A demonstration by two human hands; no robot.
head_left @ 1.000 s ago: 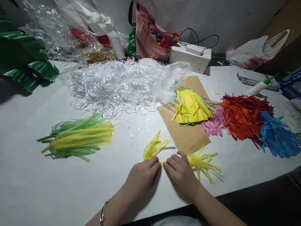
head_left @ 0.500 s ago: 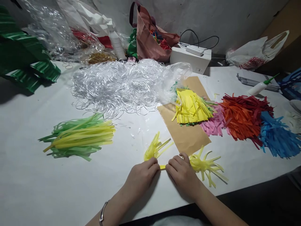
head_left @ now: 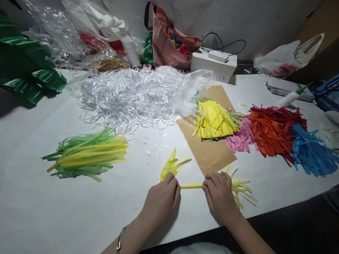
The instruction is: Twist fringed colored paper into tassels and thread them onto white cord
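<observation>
A yellow tissue paper tassel (head_left: 191,186) lies across the white tabletop near its front edge, its middle twisted into a thin cord. My left hand (head_left: 164,193) is closed on the left end of that cord, and loose fringe (head_left: 171,165) fans out beyond its fingers. Around the right end, my right hand (head_left: 219,192) is closed too, with more fringe strips (head_left: 243,188) spreading out to its right. Fingers hide the cord's ends. Finished-looking green and yellow tassels (head_left: 87,155) lie at the left.
Fringed paper in yellow (head_left: 215,121), pink (head_left: 240,135), orange (head_left: 267,135) and blue (head_left: 312,151) lies at the right, partly over a brown paper sheet (head_left: 209,158). Shiny white strings (head_left: 129,95) are heaped behind. A glue bottle (head_left: 290,98) lies at the back right.
My right hand has slid to the right, away from my left hand. A longer, thinner stretch of twisted yellow paper now shows between them. My left hand has hardly moved.
</observation>
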